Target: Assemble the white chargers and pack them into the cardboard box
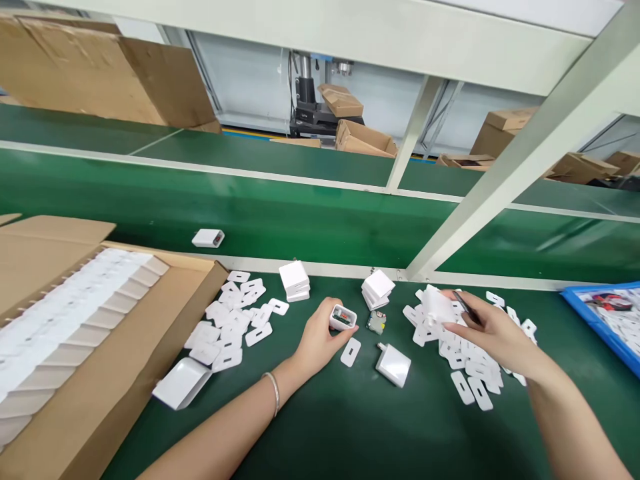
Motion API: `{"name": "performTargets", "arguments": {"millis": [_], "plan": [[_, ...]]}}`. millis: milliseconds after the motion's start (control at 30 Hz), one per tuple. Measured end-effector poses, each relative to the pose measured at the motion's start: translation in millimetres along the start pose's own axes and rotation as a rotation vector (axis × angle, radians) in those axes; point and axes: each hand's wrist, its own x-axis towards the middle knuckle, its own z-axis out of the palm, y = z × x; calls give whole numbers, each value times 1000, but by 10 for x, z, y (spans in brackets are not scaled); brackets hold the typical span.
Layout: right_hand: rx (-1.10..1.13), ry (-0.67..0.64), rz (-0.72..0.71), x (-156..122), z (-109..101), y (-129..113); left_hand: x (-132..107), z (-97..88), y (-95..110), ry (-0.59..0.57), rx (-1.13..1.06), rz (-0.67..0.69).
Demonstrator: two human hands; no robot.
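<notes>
My left hand is closed round a white charger housing, its open end facing me and a circuit board showing inside. My right hand, off to the right, grips a blurred white block-shaped piece over a pile of white slotted end plates. A thin dark tool is also between its fingers; its kind is unclear. Close to the left hand lie a single end plate and a small circuit board assembly. A white charger with a plug tip rests nearer to me.
White housings stand in two stacks by the back rail. More end plates and an empty shell lie left, beside a cardboard box with dividers. One housing sits behind. A blue tray is far right.
</notes>
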Motion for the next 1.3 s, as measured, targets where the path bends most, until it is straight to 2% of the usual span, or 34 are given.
{"name": "performTargets", "arguments": {"millis": [33,67,133,200,267,333,400,567,633,733,833,900,967,1033,1100,1167,1233,1300], "plan": [[24,-95,-34,12,99,-213,-15,-12,6,31,-15,38],[35,-97,-80,60,205,-389,-31,-26,11,66,-25,85],[32,-16,-149,219,415,-611,-67,-57,19,140,-34,203],[-4,8,-158,392,598,-685,-97,-88,24,214,-35,333],[-63,-46,-129,513,733,-677,-116,-113,32,267,-25,443],[-113,-104,-94,549,807,-652,-123,-130,43,294,-10,511],[-138,-105,-74,501,816,-640,-122,-140,54,298,3,542],[-224,61,-26,137,672,-585,-125,-148,60,258,33,523],[-318,30,37,-51,649,-493,-131,-139,53,251,39,506],[-433,-121,105,-317,731,-297,-140,-109,44,261,26,506],[-457,-190,71,-502,888,-147,-150,-71,47,291,11,516],[-444,-142,1,-568,983,-144,-156,-52,59,321,5,496],[-411,-41,-88,-599,1065,-244,-158,-46,81,355,-12,460],[-352,1,-216,-608,1151,-431,-156,-62,116,376,-47,406],[-324,-83,-383,-593,1253,-655,-150,-104,168,373,-94,348],[-362,-232,-529,-542,1360,-853,-144,-169,237,346,-151,320],[-423,-374,-586,-452,1447,-985,-138,-240,306,301,-204,299],[-453,-480,-563,-343,1492,-1045,-131,-298,352,263,-228,233]]}}
